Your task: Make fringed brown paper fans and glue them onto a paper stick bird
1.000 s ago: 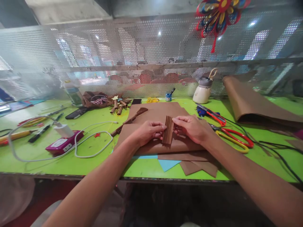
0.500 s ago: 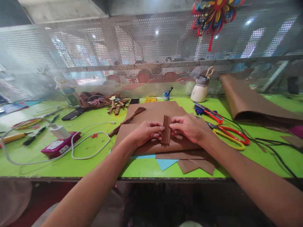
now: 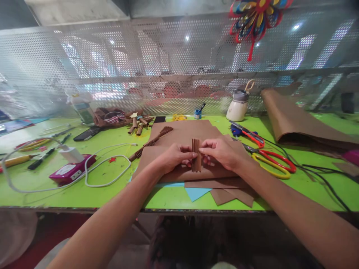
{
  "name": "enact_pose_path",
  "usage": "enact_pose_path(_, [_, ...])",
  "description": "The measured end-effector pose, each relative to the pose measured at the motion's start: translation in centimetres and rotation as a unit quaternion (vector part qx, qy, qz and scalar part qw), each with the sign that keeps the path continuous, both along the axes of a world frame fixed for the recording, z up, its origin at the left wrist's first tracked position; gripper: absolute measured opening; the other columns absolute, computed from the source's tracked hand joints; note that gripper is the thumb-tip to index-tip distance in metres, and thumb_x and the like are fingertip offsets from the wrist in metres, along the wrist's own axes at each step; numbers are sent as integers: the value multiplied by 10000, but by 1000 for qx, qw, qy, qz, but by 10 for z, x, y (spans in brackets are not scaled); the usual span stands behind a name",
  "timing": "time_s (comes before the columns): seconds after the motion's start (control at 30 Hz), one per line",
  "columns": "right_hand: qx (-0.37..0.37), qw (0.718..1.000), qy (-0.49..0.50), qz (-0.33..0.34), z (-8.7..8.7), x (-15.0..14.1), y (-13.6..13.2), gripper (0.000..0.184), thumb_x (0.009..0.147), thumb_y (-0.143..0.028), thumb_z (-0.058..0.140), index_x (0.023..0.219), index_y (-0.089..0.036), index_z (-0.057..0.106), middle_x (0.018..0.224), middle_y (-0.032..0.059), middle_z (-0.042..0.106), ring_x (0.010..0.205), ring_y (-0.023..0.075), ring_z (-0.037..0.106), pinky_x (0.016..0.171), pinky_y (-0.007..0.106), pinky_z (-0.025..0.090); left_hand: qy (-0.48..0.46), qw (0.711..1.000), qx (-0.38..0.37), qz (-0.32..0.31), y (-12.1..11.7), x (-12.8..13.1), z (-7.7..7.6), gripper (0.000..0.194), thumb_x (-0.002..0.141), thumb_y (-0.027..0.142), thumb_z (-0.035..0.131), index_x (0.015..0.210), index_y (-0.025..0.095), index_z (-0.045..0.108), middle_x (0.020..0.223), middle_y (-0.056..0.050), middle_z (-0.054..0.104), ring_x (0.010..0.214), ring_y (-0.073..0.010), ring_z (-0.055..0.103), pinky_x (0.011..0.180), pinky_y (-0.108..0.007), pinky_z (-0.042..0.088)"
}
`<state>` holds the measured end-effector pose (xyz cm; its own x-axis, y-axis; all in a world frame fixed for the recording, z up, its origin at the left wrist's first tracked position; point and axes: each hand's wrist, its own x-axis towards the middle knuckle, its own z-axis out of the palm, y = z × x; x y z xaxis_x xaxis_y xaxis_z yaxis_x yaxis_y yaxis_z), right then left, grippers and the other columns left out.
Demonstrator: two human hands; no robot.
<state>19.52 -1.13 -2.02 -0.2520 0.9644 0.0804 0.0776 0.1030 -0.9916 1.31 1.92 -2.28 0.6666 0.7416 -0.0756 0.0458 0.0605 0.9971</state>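
A small accordion-pleated strip of brown paper (image 3: 196, 164) stands upright between my hands, its folds running up and down. My left hand (image 3: 179, 156) pinches its left side with thumb and fingers. On the other side my right hand (image 3: 217, 151) grips the right edge between thumb and forefinger. Beneath both hands lie large sheets of brown kraft paper (image 3: 179, 134). Another pleated brown paper piece (image 3: 151, 142), long and narrow, rests to the left of my hands.
Scissors with red and yellow handles (image 3: 276, 164) and a red utility knife (image 3: 252, 136) lie at right. A purple power strip (image 3: 73, 170) with white cable sits left. Behind are rolled paper tubes (image 3: 139, 125), a white bottle (image 3: 238, 106) and a large folded brown sheet (image 3: 303, 119).
The pleated paper has turned slightly more upright, and a flat panel now shows on its right side. My fingers have shifted a little along its edges.
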Motion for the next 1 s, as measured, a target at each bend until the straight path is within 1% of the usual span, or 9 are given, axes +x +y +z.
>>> enact_pose_path(0.23, [-11, 1000, -6, -7, 2, -3, -2, 124, 687, -258, 608, 666, -150, 553, 489, -28, 550, 415, 73, 493, 400, 186, 385, -3, 1000, -15, -21, 0, 1, 0, 227, 678, 260, 686, 834, 103, 637, 784, -56, 646, 594, -78, 559, 581, -205, 451])
enact_pose_path(0.37, [8, 1000, -22, -14, -2, -2, 0, 139, 699, -276, 603, 668, -149, 554, 491, -24, 551, 411, 74, 492, 392, 185, 380, -2, 999, -9, -33, -1, 1, 2, 212, 694, 260, 667, 834, 102, 649, 810, -71, 657, 612, -88, 575, 605, -215, 468])
enact_pose_path(0.5, [42, 998, -44, -16, -8, 0, 5, 168, 699, -310, 619, 672, -155, 561, 479, -31, 532, 408, 73, 474, 386, 188, 364, 23, 999, -6, -33, -3, 3, 6, 221, 688, 261, 663, 846, 106, 660, 823, -74, 658, 616, -96, 582, 601, -217, 468])
enact_pose_path(0.57, [49, 997, -49, -14, -10, 1, 7, 171, 703, -317, 615, 677, -155, 567, 492, -28, 535, 406, 70, 462, 389, 192, 363, 41, 999, 5, -18, -4, 4, 8, 228, 678, 268, 669, 832, 100, 660, 768, -62, 645, 571, -88, 559, 554, -209, 446])
enact_pose_path(0.63, [48, 998, -46, -13, -12, 2, 9, 178, 704, -326, 615, 691, -155, 569, 522, -25, 546, 408, 66, 455, 388, 192, 359, 57, 998, 23, -2, -4, 3, 8, 220, 676, 281, 670, 793, 95, 656, 644, -26, 595, 499, -65, 495, 480, -188, 388])
enact_pose_path(0.7, [44, 998, -37, -7, -13, 3, 10, 189, 705, -337, 618, 697, -155, 566, 536, -29, 541, 411, 62, 448, 385, 189, 351, 61, 998, 29, 0, -3, 3, 8, 205, 685, 285, 660, 748, 91, 645, 552, 6, 524, 462, -49, 429, 430, -172, 318])
enact_pose_path(0.77, [46, 998, -30, 6, -13, 3, 11, 200, 706, -344, 623, 689, -155, 560, 524, -38, 524, 406, 57, 437, 388, 187, 347, 54, 998, 20, -7, -2, 2, 7, 198, 692, 282, 648, 729, 88, 633, 537, 13, 494, 466, -47, 407, 419, -169, 287])
enact_pose_path(0.87, [50, 998, -25, 17, -12, 2, 11, 219, 698, -356, 636, 680, -151, 560, 507, -44, 517, 408, 58, 443, 405, 191, 361, 46, 999, 9, -5, -1, 2, 5, 185, 690, 272, 632, 733, 93, 621, 560, 5, 509, 475, -52, 421, 430, -173, 299])
enact_pose_path(1.0, [50, 998, -28, 2, -11, 0, 11, 210, 708, -348, 622, 702, -145, 570, 527, -32, 550, 415, 60, 463, 403, 187, 367, 81, 996, 35, 15, 0, 2, 6, 124, 676, 234, 583, 672, 111, 591, 524, 5, 520, 464, -72, 461, 429, -180, 326])
